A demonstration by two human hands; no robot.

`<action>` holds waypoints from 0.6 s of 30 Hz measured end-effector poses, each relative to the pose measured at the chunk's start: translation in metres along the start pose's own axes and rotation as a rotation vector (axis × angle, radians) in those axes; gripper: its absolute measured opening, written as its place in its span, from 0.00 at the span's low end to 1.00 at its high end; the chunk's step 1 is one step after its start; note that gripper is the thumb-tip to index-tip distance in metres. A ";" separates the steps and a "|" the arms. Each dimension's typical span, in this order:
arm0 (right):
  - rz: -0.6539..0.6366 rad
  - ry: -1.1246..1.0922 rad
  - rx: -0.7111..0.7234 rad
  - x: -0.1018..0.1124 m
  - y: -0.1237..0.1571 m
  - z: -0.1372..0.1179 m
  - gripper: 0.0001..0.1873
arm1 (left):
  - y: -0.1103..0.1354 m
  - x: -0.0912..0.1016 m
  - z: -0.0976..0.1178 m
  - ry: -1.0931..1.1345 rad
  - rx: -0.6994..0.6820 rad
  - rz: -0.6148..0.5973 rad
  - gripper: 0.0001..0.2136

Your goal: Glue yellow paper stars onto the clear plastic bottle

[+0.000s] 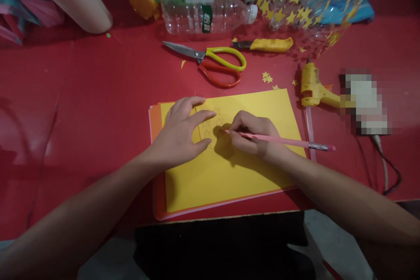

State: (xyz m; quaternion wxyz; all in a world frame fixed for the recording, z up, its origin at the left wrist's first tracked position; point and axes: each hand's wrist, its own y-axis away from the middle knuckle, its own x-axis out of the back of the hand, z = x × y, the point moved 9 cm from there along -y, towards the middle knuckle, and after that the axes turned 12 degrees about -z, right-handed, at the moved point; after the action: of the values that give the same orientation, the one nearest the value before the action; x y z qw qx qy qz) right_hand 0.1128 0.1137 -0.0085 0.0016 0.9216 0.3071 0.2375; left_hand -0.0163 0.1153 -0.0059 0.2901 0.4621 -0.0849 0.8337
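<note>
A pink pencil (288,141) with an eraser end is pinched in my right hand (254,133), its tip down at the yellow paper (236,179). Small pencilled stars (206,133) run in rows on the sheet, left of the pencil tip. My left hand (183,133) lies on the left part of the paper with fingers spread around those stars, holding nothing. Beneath the yellow sheet, edges of orange paper (159,192) and pink paper stick out at the left and bottom.
Beyond the paper lie scissors (200,55), a yellow-handled cutter (271,45), small cut stars (267,77) and a clear bottle (210,15). A yellow glue gun (310,85) is at the right, near a blurred-out object with a cable (383,166). The table edge (223,218) runs close in front.
</note>
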 end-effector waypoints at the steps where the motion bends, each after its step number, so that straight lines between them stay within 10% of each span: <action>1: -0.006 0.004 0.006 0.000 0.000 0.000 0.06 | 0.000 0.000 0.000 0.001 0.001 0.000 0.19; 18: -0.055 0.102 0.140 -0.002 -0.002 -0.006 0.05 | 0.000 -0.001 -0.001 -0.006 0.003 -0.007 0.19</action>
State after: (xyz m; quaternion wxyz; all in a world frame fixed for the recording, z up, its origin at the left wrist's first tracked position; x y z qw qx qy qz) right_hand 0.1076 0.1136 -0.0041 -0.0716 0.8973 0.3480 0.2618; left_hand -0.0163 0.1153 -0.0067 0.2923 0.4651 -0.0828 0.8315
